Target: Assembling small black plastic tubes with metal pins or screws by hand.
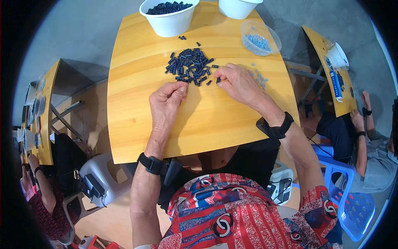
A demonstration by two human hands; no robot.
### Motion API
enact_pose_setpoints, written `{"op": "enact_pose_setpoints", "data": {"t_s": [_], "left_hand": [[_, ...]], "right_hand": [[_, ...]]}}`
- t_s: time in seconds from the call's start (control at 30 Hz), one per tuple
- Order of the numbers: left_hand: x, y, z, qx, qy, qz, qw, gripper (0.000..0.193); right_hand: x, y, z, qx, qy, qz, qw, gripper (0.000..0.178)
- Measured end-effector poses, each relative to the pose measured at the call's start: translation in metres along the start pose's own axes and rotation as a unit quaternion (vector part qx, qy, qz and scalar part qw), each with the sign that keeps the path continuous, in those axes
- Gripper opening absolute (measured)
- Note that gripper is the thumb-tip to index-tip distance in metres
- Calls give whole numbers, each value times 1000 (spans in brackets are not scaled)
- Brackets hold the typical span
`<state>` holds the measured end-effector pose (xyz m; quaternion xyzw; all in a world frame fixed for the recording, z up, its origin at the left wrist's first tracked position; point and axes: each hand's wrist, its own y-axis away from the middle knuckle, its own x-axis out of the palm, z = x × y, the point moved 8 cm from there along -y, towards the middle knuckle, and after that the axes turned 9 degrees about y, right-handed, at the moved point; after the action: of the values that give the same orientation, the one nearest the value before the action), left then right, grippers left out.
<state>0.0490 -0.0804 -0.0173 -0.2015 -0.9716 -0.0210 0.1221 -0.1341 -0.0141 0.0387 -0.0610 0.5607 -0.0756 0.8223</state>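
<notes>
- Worktop, yellow wood: bears all items below.
- White tub, far edge, left of its middle: well filled with small dark parts.
- Second white tub, far edge, toward the right corner: contents out of my sight.
- Clear round tub, near the far right corner: small pale-blue, see-through bits; similar loose bits lie nearer me.
- Heap of dark pieces, uncontained, between far and near edges; a few strays around it.
- My right hand: pinching one dark piece, right of the heap.
- My left hand: fingertips drawn together at the heap's near side; whether they hold anything, I cannot tell.
</notes>
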Motion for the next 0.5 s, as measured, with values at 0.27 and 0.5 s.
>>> {"op": "enact_pose_setpoints", "data": {"t_s": [0.27,0.5], "left_hand": [[4,0,-2,9,6,18,1000,10],[3,0,0,4,6,18,1000,10]], "right_hand": [[10,15,9,2,35,0,999,13],[9,29,19,22,5,-18,1000,14]]}}
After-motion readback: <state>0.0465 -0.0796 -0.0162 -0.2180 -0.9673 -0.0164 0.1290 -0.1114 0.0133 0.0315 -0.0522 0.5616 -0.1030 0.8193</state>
